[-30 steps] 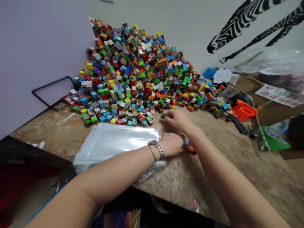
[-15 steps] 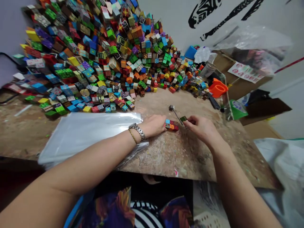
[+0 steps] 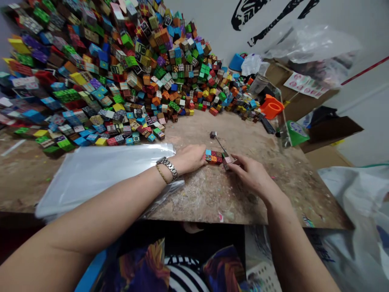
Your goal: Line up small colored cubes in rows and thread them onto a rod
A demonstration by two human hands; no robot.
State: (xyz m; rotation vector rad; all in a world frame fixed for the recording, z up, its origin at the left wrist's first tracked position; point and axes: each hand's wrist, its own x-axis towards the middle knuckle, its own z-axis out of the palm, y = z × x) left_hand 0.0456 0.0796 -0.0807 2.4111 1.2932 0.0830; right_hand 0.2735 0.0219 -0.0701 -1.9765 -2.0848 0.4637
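Note:
My left hand (image 3: 191,157), with a metal watch at the wrist, grips the left end of a short row of small patterned cubes (image 3: 214,156) on the wooden table. The cubes show red, blue and orange faces. My right hand (image 3: 247,168) pinches a pinkish-brown block (image 3: 229,161) at the right end of that row; whether it touches the row I cannot tell. Just behind the row lies a thin dark rod (image 3: 220,145), its near end close to the right fingers. A small dark cube (image 3: 213,134) sits at the rod's far end.
A large heap of colourful blocks (image 3: 133,81) covers the back and left of the table. Clear plastic bags (image 3: 100,170) lie under my left forearm. At the right stand an orange plastic piece (image 3: 272,107), a green cone-shaped item (image 3: 297,133) and cardboard boxes (image 3: 331,138).
My right hand has turned and moved against the right end of the row, the block's pinkish face now showing. My left hand stays on the row. The whole view has shifted slightly.

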